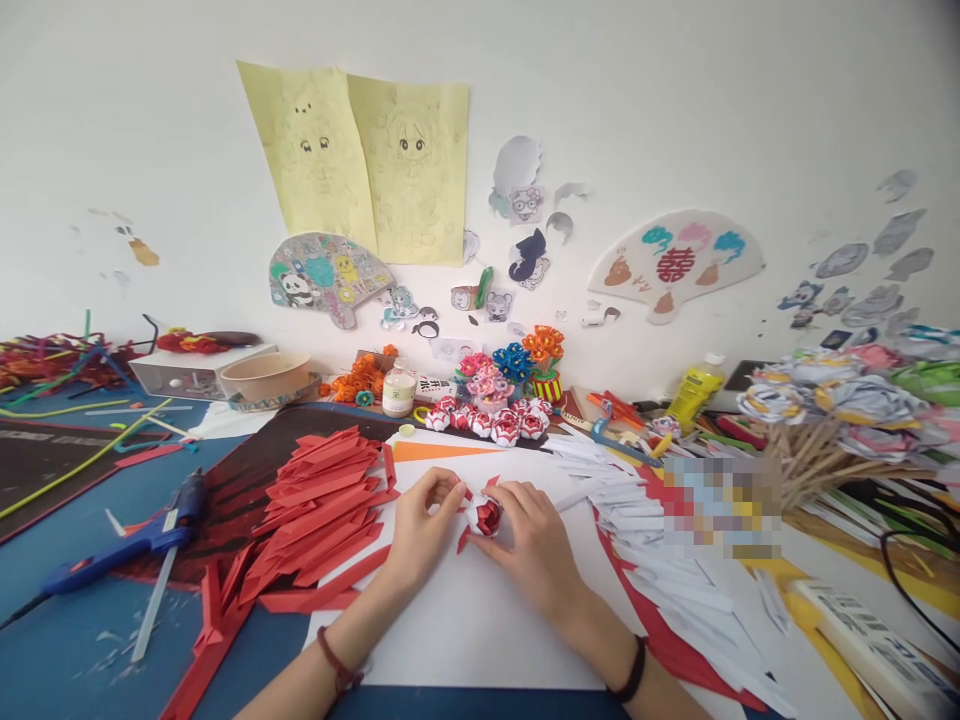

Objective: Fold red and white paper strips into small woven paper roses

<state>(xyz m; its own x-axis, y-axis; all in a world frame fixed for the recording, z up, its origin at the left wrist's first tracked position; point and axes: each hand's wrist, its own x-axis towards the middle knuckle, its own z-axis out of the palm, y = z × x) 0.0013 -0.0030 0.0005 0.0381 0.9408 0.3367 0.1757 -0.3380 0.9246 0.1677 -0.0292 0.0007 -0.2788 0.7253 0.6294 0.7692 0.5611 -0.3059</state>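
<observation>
A red and white paper flower [487, 516] is held between my two hands above a white paper sheet [480, 625]. My left hand [426, 515] pinches the flower's left side, thumb and forefinger together by a red pointed petal. My right hand [534, 535] wraps round the flower's right side, its fingers above and its thumb below. Red pointed tips stick out at the flower's top and bottom. Just left of my hands lies a heap of folded red paper strips [322, 505]. Folded white paper strips [637, 520] lie to the right.
A blue glue gun [154, 535] rests at the left with a glue stick [155, 605]. Behind my hands stand finished red and white flowers [504, 427], a small jar [398, 393] and a yellow bottle [694, 395]. Paper flowers on stems [862, 395] crowd the right.
</observation>
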